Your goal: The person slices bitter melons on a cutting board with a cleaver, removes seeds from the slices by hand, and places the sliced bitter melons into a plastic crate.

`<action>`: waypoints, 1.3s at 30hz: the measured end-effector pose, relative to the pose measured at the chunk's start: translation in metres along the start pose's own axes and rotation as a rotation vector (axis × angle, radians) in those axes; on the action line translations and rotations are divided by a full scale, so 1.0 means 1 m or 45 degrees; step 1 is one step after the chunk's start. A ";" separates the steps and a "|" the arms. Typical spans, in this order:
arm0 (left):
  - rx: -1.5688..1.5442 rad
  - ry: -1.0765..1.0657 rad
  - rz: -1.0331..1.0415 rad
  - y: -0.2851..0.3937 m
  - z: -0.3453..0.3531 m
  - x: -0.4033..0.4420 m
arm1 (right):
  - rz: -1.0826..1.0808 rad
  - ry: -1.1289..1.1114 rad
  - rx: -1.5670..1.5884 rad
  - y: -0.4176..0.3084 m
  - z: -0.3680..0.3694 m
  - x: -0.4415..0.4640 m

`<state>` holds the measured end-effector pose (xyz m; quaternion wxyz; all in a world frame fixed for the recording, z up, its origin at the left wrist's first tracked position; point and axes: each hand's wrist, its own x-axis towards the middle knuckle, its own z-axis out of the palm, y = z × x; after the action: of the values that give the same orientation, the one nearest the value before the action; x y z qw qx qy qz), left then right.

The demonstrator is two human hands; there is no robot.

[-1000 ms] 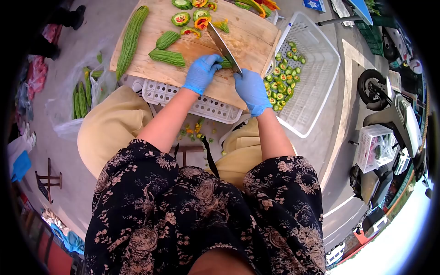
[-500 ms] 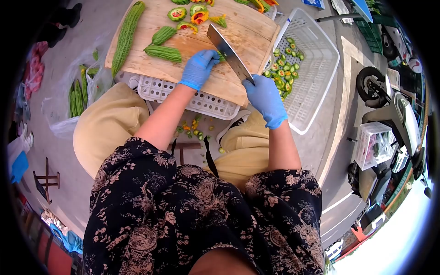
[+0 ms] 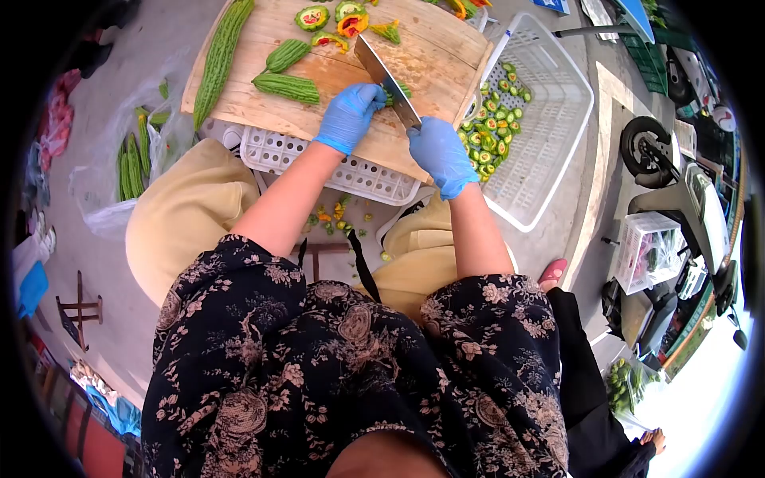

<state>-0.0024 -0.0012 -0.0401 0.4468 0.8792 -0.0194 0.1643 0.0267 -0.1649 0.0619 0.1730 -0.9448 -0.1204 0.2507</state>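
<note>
My right hand (image 3: 442, 155), in a blue glove, is closed round the handle of a cleaver (image 3: 384, 78). The blade slants up and left, right beside my gloved left hand (image 3: 349, 118). The left fingers are curled on a green bitter melon piece (image 3: 403, 89), mostly hidden by hand and blade. Both hands are above a wooden cutting board (image 3: 430, 52). On it lie a long whole bitter melon (image 3: 223, 64), two cut green lengths (image 3: 287, 88) and sliced pieces with orange and red insides (image 3: 351, 25).
Right of the board, a white basket (image 3: 550, 151) holds many small slices. Another white basket (image 3: 319, 163) is beneath the board. A plastic bag with bitter melons (image 3: 131, 167) lies at left. A person in black (image 3: 586, 390) is at lower right, near a parked scooter (image 3: 689, 207).
My right hand has brought the cleaver left, closer to my left hand and onto the bitter melon piece. A person in black with a bag of green vegetables has appeared at right.
</note>
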 end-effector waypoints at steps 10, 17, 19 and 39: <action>-0.093 -0.070 -0.210 0.011 -0.004 0.004 | -0.028 0.088 0.274 0.014 0.020 0.013; 0.235 -0.334 -0.253 0.027 -0.015 0.006 | 0.050 0.047 0.385 0.016 0.011 0.010; 0.262 -0.344 -0.444 0.035 -0.017 0.003 | 0.011 0.039 0.388 0.011 0.004 0.005; -1.244 0.036 -1.459 0.041 0.004 -0.017 | -0.083 0.042 0.338 0.006 -0.007 -0.014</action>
<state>-0.0245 -0.0305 -0.0152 0.8017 0.4513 0.3762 -0.1100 0.0192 -0.1769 0.0710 0.3065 -0.9132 -0.1139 0.2432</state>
